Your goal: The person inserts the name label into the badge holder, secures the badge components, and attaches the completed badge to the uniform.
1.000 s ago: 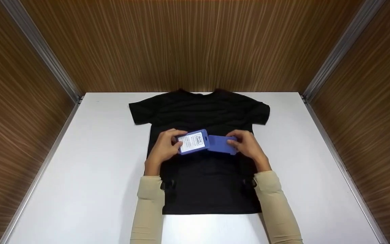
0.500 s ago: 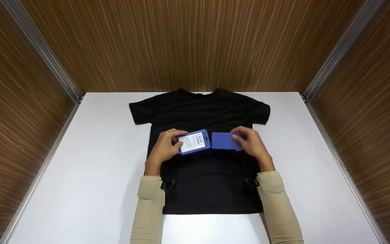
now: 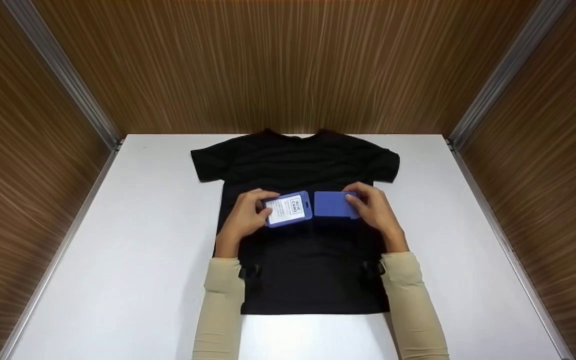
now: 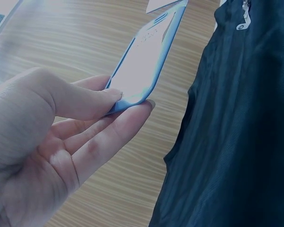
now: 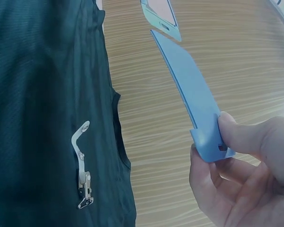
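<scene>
My left hand (image 3: pixel 244 216) pinches one end of a blue ID badge holder (image 3: pixel 309 212) between thumb and fingers. Inside its frame sits a white printed card (image 3: pixel 288 208), face up. To the right, my right hand (image 3: pixel 375 212) pinches a flat, plain blue badge cover (image 3: pixel 330 204) by its outer end. In the right wrist view, a small slot shows near the thumb on this cover (image 5: pixel 191 85). A narrow gap separates the two blue pieces. Both are held over a black T-shirt (image 3: pixel 308 275).
The T-shirt lies spread on a white table (image 3: pixel 133 240), neck toward the back. A strap clip (image 5: pixel 83 177) shows against the dark cloth in the right wrist view. Wood-grain panels (image 3: pixel 288 65) rise behind and at both sides.
The cover in my right hand has moved away from the badge holder, right and slightly toward the back, and levelled out. My left hand has stayed nearly still with the badge holder.
</scene>
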